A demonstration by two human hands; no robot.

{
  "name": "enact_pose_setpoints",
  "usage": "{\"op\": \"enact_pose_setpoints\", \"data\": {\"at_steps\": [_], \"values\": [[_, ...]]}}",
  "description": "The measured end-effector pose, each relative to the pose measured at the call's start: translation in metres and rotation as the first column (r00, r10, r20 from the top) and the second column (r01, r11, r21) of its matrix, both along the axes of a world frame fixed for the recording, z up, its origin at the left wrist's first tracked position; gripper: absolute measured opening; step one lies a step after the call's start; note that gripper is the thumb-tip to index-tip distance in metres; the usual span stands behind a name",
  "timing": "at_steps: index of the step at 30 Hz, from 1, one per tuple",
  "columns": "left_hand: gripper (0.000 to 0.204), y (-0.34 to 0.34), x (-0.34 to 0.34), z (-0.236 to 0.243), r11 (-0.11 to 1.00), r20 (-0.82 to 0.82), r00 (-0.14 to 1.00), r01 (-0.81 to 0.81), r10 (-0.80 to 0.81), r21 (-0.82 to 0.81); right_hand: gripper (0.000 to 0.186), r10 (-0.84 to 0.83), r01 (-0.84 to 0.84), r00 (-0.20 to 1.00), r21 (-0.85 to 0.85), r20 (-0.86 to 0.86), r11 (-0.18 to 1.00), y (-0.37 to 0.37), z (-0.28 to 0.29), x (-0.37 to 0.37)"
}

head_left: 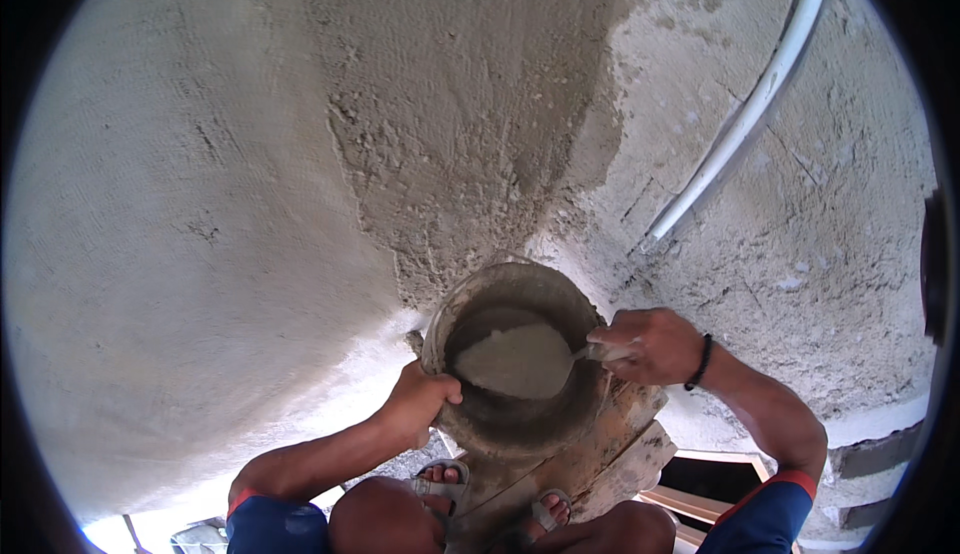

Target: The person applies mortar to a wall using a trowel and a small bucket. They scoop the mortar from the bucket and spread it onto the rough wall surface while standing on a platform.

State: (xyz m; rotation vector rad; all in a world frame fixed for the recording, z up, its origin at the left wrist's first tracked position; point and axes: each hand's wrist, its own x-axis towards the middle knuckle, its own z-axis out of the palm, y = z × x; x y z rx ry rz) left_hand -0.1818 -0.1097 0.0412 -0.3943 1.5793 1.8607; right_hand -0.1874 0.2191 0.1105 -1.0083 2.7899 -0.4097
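My left hand [425,394] grips the near-left rim of a round, cement-stained bucket [517,434], its thumb over the edge. My right hand [645,344] is closed around the handle of a trowel [595,352] at the bucket's right rim. Over the inside of the bucket, the trowel's blade is covered by a flat, pointed mound of wet grey mortar [505,359]. The bucket's base is hidden; it is over wooden planks.
Plastered walls [170,204] surround the bucket, with darker, rough fresh mortar [470,104] in the middle. A white pipe [750,114] runs down the right wall. My sandalled feet [440,484] stand on rough planks [600,454]. A wooden frame [680,509] lies below at the right.
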Motion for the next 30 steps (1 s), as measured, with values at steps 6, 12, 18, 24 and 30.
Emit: {"op": "enact_pose_setpoints", "data": {"at_steps": [6,12,18,24,30], "values": [[0.044,-0.027,0.013,0.003,0.994,0.038,0.994,-0.106,0.107,-0.029,0.035,0.105,-0.074,0.967,-0.138,0.233,0.988,-0.027,0.105,-0.067],[0.045,-0.03,0.018,-0.011,0.99,0.006,0.99,-0.142,0.142,0.001,0.044,-0.062,-0.003,0.897,-0.146,-0.438,0.989,-0.015,0.199,-0.138],[0.043,-0.03,0.016,-0.015,0.994,0.04,0.995,-0.093,0.095,-0.059,0.04,-0.105,0.071,0.975,-0.171,-0.196,0.983,0.016,0.164,-0.074],[0.042,-0.017,0.01,-0.012,0.998,0.012,0.999,-0.034,0.034,-0.043,0.02,0.034,0.142,0.913,0.396,-0.406,0.907,-0.04,0.045,0.013],[0.043,-0.01,0.009,-0.018,0.999,-0.072,0.997,0.013,-0.016,-0.041,0.024,0.121,-0.015,0.964,0.406,-0.236,0.914,-0.036,-0.063,0.023]]}}
